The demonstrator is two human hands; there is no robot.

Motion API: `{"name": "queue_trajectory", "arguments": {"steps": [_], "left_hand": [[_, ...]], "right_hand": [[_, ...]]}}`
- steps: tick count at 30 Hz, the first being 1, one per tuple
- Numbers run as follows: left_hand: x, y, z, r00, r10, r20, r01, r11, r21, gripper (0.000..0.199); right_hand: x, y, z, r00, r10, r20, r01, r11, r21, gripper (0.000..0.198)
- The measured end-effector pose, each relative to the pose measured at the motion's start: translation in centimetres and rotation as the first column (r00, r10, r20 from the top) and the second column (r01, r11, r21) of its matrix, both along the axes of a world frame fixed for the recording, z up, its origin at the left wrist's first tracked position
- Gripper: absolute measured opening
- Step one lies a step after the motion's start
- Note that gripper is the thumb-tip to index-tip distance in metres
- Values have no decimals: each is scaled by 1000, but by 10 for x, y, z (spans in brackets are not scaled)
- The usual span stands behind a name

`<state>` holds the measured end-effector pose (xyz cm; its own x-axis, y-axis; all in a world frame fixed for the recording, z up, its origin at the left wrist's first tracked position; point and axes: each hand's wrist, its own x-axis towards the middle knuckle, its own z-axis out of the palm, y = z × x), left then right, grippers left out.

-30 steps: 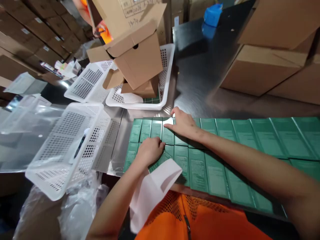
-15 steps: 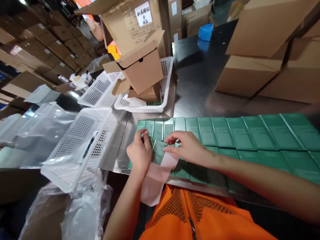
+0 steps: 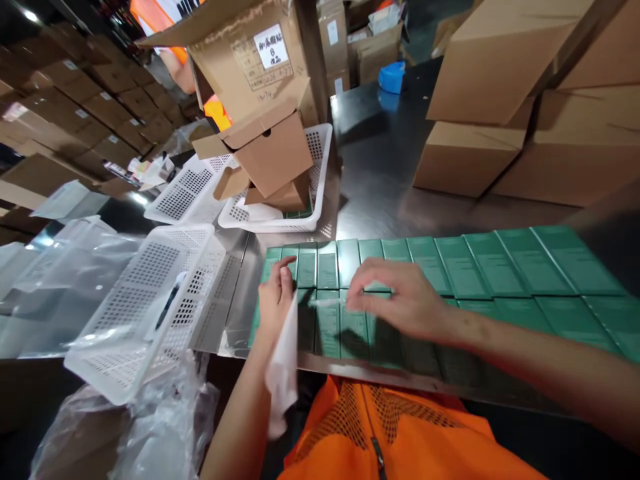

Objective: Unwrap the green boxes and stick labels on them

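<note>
Low on the left of the boxes, my left hand [image 3: 276, 293] is closed on a thin white sheet [image 3: 284, 377], which hangs down beside the wrist over the table's front edge. My right hand [image 3: 395, 293] hovers above the boxes to the right, blurred, with thumb and fingers pinched together. A faint translucent strip [image 3: 327, 302] reaches from its fingertips toward the left hand; what it is cannot be made out. Beneath both hands lie rows of shiny green boxes [image 3: 431, 265], flat and side by side, partly covered by the hands and forearms.
Left of the boxes stands a white perforated basket [image 3: 137, 280] with a dark pen-like item inside. Behind, another white basket [image 3: 323, 180] holds open cartons [image 3: 275, 157]. Large cardboard boxes [image 3: 470, 150] stand at right, near a blue tape roll [image 3: 391, 78]. Another person's arm [image 3: 177, 70] shows behind a carton.
My hands have moved apart, the right one lifting away to the right. The white sheet, earlier stretched between both hands, now hangs from the left alone. The view has shifted slightly.
</note>
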<state>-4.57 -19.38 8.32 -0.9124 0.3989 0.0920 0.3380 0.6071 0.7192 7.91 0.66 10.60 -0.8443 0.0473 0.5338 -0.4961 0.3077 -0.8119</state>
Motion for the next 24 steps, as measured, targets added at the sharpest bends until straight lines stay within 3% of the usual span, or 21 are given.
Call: {"name": "queue_trajectory", "arguments": {"steps": [3,7,11,13,15,18,24], "left_hand": [[8,8,0,934,-196,299,177,980,89,60],[13,26,-4,907,-290,306,319,947,-46,45],[11,41,-16,915,-281,288,323,940,-109,32],[9,47,-23,916,-281,286,328,935,-131,29],[8,52,-27,915,-282,288,335,929,-155,27],[7,58,-30,916,-281,288,346,916,-206,26],[4,62,-30,916,-274,292,362,878,-312,26]], "right_hand": [[-28,34,-13,914,-109,392,169,978,-123,26],[-55,56,-34,786,-38,617,205,958,-202,27],[-63,58,-46,720,-35,693,229,955,-189,16],[-66,59,-50,724,-104,682,225,970,-92,14],[-71,61,-56,742,-223,632,218,972,87,12],[-76,62,-63,757,-363,543,232,927,296,7],[-78,59,-68,745,-416,521,221,891,397,8]]}}
